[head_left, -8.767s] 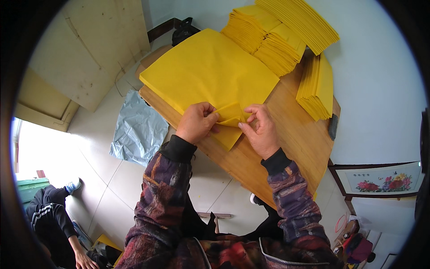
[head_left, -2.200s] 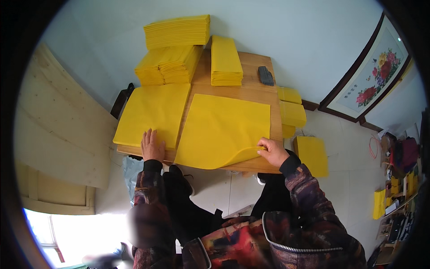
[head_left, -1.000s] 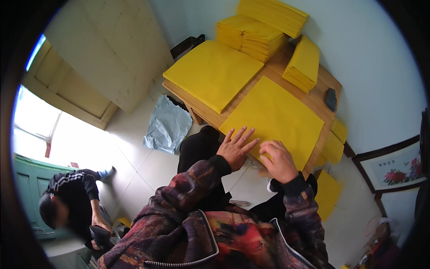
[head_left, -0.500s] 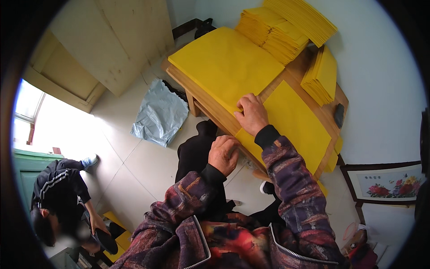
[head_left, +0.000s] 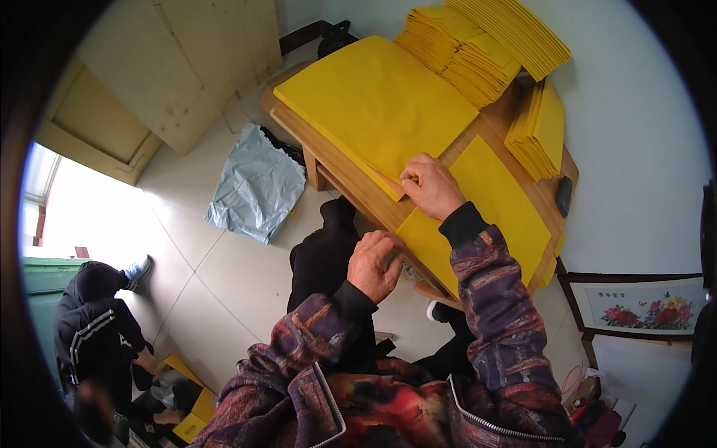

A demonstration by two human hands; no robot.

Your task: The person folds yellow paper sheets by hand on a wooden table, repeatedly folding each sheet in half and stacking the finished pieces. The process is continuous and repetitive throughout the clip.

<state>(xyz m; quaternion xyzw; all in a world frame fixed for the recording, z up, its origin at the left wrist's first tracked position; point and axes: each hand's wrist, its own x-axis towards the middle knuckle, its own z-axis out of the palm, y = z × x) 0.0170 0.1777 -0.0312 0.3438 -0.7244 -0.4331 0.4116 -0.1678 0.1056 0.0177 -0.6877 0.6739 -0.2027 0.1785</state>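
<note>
A thick pile of flat yellow sheets (head_left: 373,112) lies across the left part of the wooden table. My right hand (head_left: 433,187) is closed in a pinch at the pile's near corner, where the top sheet's edge lifts slightly and shows an orange underside. Another flat yellow sheet (head_left: 497,216) lies to the right, partly under my right wrist. My left hand (head_left: 375,266) hovers by the table's front edge, close to that sheet's near left corner. Its fingers are loosely curled in, and nothing shows between them.
Stacked yellow folded packs (head_left: 459,56) stand at the table's back, beside another upright yellow bundle (head_left: 538,131). A dark object (head_left: 565,196) sits near the right edge. On the floor lies a grey plastic bag (head_left: 258,183). Another person (head_left: 101,321) bends over at lower left beside a yellow box (head_left: 196,411).
My right hand has shifted slightly right, and the pile's near corner now shows lifted with its orange underside. My left hand stays nearly in place. The person at lower left has bent further down.
</note>
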